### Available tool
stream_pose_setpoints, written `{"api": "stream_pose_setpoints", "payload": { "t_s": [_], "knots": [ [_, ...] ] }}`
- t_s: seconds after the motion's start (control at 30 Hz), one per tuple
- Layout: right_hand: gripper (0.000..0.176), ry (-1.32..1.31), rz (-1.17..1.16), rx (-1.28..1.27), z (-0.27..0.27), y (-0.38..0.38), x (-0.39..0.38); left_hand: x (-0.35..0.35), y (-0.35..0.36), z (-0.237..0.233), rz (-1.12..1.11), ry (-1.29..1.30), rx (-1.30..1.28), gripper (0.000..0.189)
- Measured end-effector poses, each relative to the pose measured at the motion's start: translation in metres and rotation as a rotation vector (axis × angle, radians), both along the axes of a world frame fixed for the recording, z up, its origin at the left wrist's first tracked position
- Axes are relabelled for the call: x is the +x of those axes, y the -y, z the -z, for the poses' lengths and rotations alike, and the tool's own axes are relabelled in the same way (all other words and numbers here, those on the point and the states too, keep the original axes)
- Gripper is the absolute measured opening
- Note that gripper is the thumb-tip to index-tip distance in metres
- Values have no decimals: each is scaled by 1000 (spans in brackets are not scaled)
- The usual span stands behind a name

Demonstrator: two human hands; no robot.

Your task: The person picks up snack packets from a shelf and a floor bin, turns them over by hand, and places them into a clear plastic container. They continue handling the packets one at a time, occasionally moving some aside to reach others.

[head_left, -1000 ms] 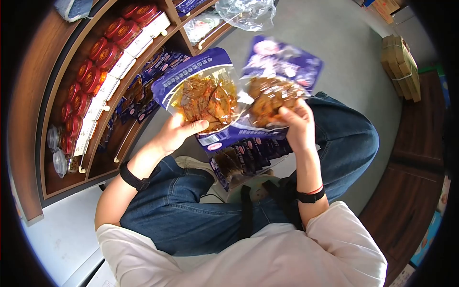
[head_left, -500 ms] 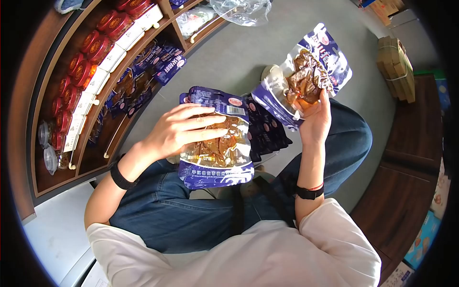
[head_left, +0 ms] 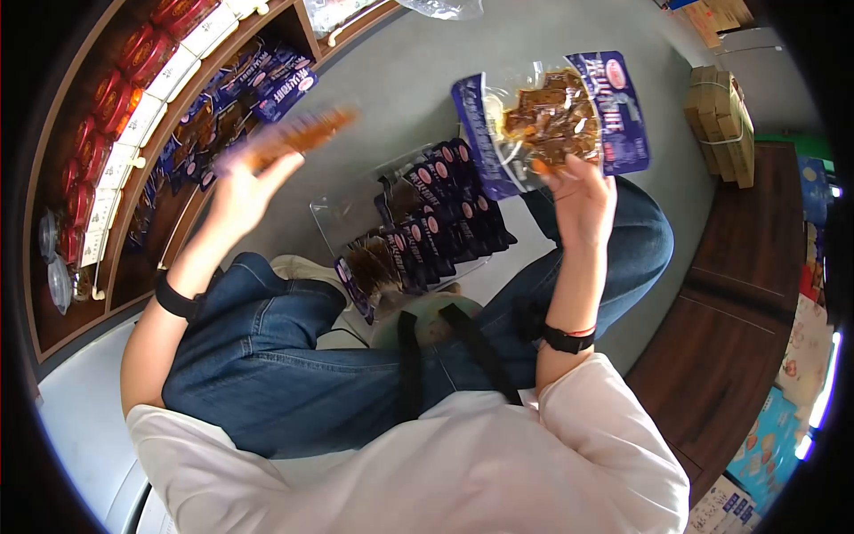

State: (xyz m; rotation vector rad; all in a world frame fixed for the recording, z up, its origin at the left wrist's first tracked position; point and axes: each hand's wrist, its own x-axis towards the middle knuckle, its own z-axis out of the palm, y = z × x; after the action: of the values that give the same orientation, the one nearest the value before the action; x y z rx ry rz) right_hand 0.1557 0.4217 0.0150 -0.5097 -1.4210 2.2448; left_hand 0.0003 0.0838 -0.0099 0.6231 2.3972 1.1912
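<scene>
My right hand grips the lower edge of a purple-and-clear food pouch, with brown glossy pieces showing through its window. At the left, my left hand holds another food pouch, smeared by motion and tilted nearly edge-on. It is in front of the lower shelf, where similar purple pouches are piled. Between my legs, a clear plastic bin on the floor holds several rows of the same dark purple pouches.
Red-lidded jars line the upper shelf at the left, above white price labels. A dark wooden cabinet stands at the right, with tied cardboard behind it. Clear plastic wrap lies at the top.
My left hand has moved left towards the shelf with a pouch, uncovering the bin below. The right-hand pouch has turned more level and shifted slightly left. My view has shifted a little.
</scene>
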Motion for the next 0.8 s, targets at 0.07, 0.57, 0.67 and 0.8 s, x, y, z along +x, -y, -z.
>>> {"api": "stream_pose_setpoints", "payload": {
  "t_s": [0.07, 0.57, 0.67, 0.8],
  "knots": [
    [33, 17, -7, 63, -7, -22, 10, -6, 1, 0, -129, -92, 301, 29],
    [14, 385, -172, 597, -4, -16, 28, -27, 5, 21, -592, 551, 883, 36],
    [17, 436, -431, 844, -4, 1, 15, -28, 8, 23, -624, 524, 859, 36],
    [18, 473, -412, 872, 0, 7, 6, -31, 15, 28, -646, 531, 839, 36]
  ]
}}
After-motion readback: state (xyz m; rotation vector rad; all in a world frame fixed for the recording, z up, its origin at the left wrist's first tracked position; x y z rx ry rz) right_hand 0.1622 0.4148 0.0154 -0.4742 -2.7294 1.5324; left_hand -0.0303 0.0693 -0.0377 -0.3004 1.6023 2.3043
